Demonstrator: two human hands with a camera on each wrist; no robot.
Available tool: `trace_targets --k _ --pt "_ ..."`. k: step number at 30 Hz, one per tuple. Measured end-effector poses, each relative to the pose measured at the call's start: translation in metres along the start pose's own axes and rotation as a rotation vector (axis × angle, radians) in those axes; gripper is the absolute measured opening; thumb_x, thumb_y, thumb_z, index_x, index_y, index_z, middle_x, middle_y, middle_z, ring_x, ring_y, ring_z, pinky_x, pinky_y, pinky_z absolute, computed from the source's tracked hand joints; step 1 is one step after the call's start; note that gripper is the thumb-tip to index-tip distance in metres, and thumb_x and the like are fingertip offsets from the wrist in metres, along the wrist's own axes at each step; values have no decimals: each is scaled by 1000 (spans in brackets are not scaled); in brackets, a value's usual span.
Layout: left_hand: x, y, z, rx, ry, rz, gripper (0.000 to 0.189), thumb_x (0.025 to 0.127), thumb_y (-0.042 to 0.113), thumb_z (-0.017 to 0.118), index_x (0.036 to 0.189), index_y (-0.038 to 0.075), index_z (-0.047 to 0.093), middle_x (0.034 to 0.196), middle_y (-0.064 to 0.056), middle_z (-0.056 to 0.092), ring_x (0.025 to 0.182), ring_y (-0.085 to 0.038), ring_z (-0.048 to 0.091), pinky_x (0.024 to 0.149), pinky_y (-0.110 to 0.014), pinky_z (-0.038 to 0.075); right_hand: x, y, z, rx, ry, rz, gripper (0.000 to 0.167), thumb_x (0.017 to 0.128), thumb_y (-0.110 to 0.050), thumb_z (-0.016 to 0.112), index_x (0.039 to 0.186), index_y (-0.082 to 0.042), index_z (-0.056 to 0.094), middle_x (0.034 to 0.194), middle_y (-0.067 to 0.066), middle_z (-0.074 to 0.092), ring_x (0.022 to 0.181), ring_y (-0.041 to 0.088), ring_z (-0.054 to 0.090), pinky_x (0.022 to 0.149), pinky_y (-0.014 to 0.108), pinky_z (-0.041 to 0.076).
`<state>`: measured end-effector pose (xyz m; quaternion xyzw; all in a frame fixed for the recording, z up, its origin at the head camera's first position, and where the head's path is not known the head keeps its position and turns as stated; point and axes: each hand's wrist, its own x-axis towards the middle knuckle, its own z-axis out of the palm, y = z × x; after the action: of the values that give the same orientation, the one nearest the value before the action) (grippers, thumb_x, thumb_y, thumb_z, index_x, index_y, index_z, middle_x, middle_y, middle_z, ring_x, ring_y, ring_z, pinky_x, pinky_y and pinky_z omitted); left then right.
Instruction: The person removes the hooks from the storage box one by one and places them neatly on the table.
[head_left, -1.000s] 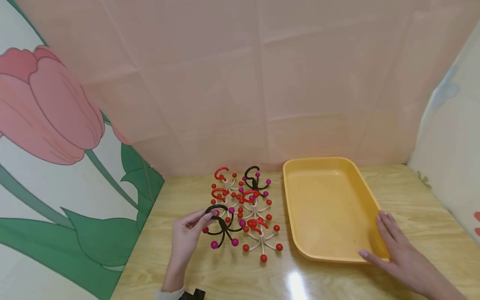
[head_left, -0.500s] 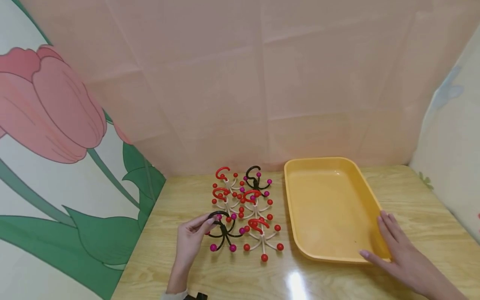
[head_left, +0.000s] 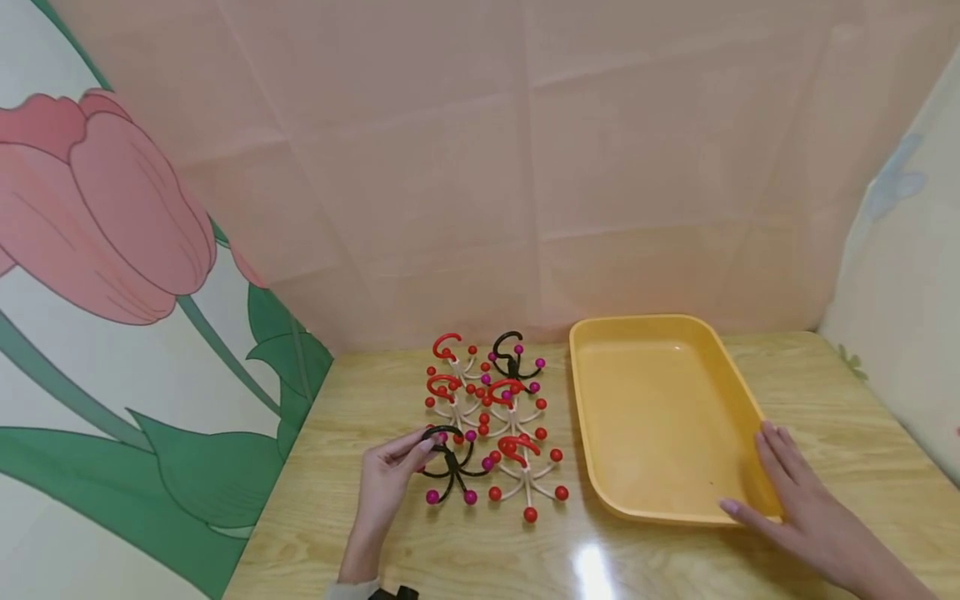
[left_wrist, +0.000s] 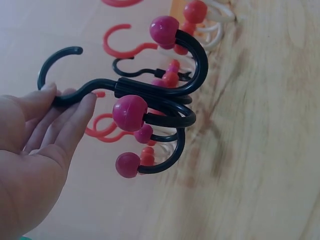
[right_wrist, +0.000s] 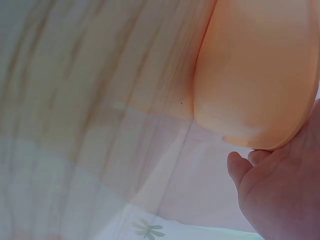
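My left hand (head_left: 386, 479) pinches the curved top of a black multi-arm hanging hook (head_left: 452, 458) between thumb and fingers. Magenta balls cap its arms, which spread close over the table at the front left of a cluster. Seen from the left wrist, the hook's shaft (left_wrist: 125, 87) lies sideways across the view, its open crook near the fingertips. My right hand (head_left: 813, 508) rests at the near right corner of a yellow tray (head_left: 660, 417), fingers extended along the outside and thumb over the rim. In the right wrist view, the hand (right_wrist: 275, 195) touches the tray's edge.
Beside and behind the held hook stand several white hooks with red crooks and red balls, the nearest red-topped hook (head_left: 527, 479) to its right. Another black hook (head_left: 513, 367) is at the back. A pink cloth (head_left: 450, 208) hangs behind the wooden table (head_left: 300, 500).
My left hand has lowered the black hook and shifted it slightly right, beside the front red-topped hook. The right hand has stayed on the tray.
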<state>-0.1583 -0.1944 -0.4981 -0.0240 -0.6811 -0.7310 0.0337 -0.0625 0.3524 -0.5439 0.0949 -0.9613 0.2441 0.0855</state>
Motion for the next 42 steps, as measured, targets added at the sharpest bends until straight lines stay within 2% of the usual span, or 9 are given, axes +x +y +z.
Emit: trace_targets --k 4,10,13,27,30,35,36,39,42 --pt "0 -2 -2 1 -7 -36 38 94 -1 74 129 -14 66 123 -29 74 96 -17 81 88 -31 64 0 1 1 10 -7 5 108 98 -38 74 167 1 0 176 15 -16 163 27 -23 111 14 -25" --pt "-1 -4 -3 35 -25 -50 34 95 5 76 125 -9 71 122 -30 74 98 -18 81 89 -31 63 -2 -1 2 51 -36 27 108 100 -38 72 167 0 -3 176 14 -18 163 29 -25 124 53 -23" --pt "-1 -6 -3 35 -41 -48 35 95 7 76 126 -9 70 122 -29 74 101 -18 80 90 -31 63 -1 -1 1 56 -35 30 108 99 -38 72 167 -1 -4 176 13 -18 163 28 -25 124 62 -19" --pt "2 -8 -5 66 -36 -43 30 95 6 77 121 -9 74 116 -31 75 96 -15 80 90 -35 64 -1 -2 1 39 5 2 108 97 -35 75 168 -2 0 177 13 -15 164 27 -23 123 38 -24" --pt "0 -6 -6 116 -17 -62 31 94 9 78 122 -4 75 117 -27 77 95 -14 80 88 -33 65 -2 -2 2 43 -6 5 108 98 -35 74 167 -1 -1 177 13 -17 163 28 -24 125 49 -22" --pt "0 -2 -9 176 -10 -79 36 94 14 79 126 0 73 119 -18 79 101 -15 79 87 -27 64 -1 -2 0 63 -42 25 108 99 -35 73 167 -3 -5 176 14 -21 161 47 -16 113 85 4" --pt "0 -2 -10 186 -17 -70 38 94 14 80 128 -1 73 120 -18 78 102 -15 78 87 -26 63 0 -1 -1 78 -40 28 109 99 -33 74 168 -4 -5 176 14 -21 159 56 -9 112 85 5" --pt "-1 0 -13 195 -46 -58 44 93 13 81 133 0 70 126 -18 76 109 -14 76 89 -25 62 1 1 -11 57 -58 56 111 99 -33 74 168 -7 -9 174 16 -27 132 64 49 102 69 49" --pt "-2 5 -17 225 -61 -46 49 92 16 82 138 8 68 132 -18 73 115 -15 73 91 -23 61 3 0 -23 60 -50 102 114 98 -34 75 167 -8 -13 173 24 -25 118 63 54 87 66 55"
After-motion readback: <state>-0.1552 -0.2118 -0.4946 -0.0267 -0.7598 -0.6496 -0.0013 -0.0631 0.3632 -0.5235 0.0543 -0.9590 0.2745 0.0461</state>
